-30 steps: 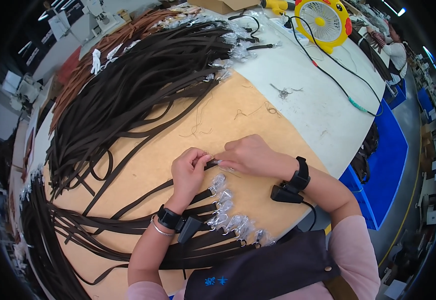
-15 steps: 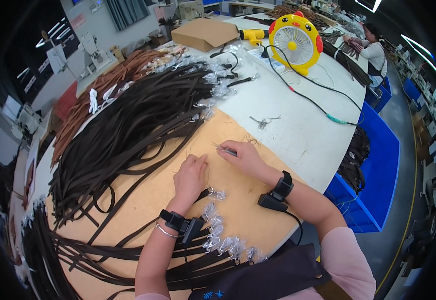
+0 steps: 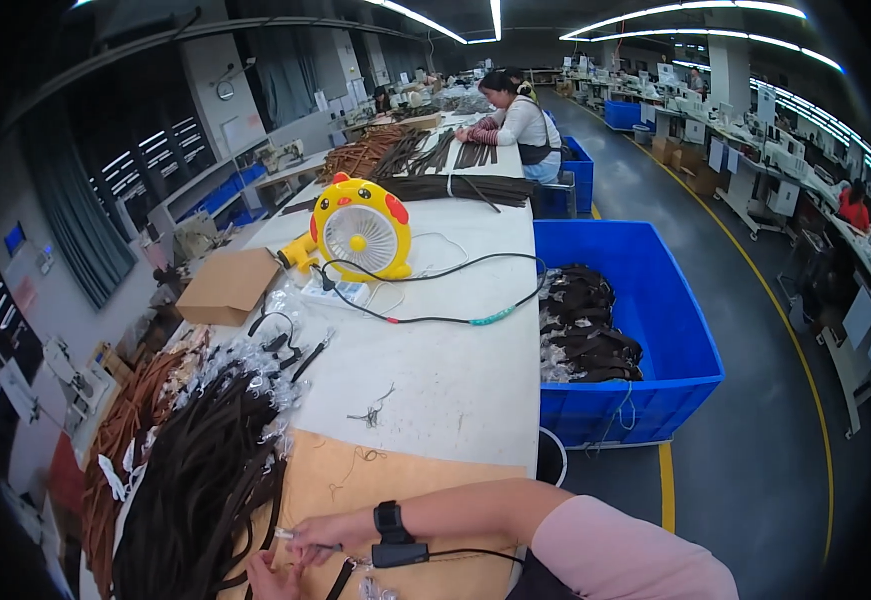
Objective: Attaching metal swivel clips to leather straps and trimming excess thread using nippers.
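Dark brown leather straps (image 3: 206,480) heaped left of hands; right hand (image 3: 321,530) pinches strap end steady, left hand (image 3: 274,580) grip unclear.

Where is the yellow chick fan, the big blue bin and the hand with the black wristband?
yellow chick fan (image 3: 360,236), head view, on its round white grille.
big blue bin (image 3: 678,335), head view, on its right wall.
right hand (image 3: 328,533), head view, on its back.

bare white tabletop (image 3: 456,385) ahead, dark straps (image 3: 201,490) crowding left
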The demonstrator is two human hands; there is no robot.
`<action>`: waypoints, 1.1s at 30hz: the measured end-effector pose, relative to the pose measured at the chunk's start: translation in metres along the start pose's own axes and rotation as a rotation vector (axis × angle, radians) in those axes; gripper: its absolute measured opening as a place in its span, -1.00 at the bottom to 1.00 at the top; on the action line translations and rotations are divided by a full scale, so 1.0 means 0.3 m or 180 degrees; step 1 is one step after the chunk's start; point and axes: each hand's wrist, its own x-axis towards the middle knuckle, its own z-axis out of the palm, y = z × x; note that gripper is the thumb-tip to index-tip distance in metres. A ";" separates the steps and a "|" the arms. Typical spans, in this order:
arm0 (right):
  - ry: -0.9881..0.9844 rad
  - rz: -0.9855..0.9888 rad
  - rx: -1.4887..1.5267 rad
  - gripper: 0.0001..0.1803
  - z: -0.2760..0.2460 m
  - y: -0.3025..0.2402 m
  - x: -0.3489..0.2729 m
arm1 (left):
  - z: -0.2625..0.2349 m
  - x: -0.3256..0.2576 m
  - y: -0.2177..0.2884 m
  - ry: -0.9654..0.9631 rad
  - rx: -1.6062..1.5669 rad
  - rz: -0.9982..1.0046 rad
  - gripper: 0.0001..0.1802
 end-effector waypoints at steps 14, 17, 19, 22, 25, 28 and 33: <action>0.1233 0.0135 -0.2099 -0.68 -0.039 -0.282 -0.359 | 0.028 -0.008 -0.037 0.0502 0.0276 0.0321 -0.78; 0.1287 0.0416 -0.2323 -0.71 -0.020 -0.252 -0.338 | -0.007 -0.045 -0.037 0.0268 -0.0092 0.0430 -0.86; 0.1287 -0.0247 -0.3303 -0.74 0.002 -0.239 -0.283 | -0.071 -0.095 -0.029 0.0135 -0.0317 0.0333 -0.87; 0.1122 -0.1013 -0.4396 -0.74 0.076 -0.231 -0.238 | -0.126 -0.180 -0.028 -0.0330 -0.0647 0.0575 -0.88; 0.0980 -0.0521 -0.4792 -0.64 0.064 -0.254 -0.193 | -0.143 -0.232 -0.074 -0.0162 -0.0844 0.0444 -0.86; 0.1056 -0.0032 -0.5131 -0.56 0.006 -0.270 -0.192 | -0.202 -0.279 -0.150 -0.0237 -0.0853 -0.0147 -0.85; 0.1218 -0.0935 -0.4915 -0.55 0.038 -0.273 -0.167 | -0.181 -0.312 -0.249 -0.0281 -0.1095 -0.0520 -0.79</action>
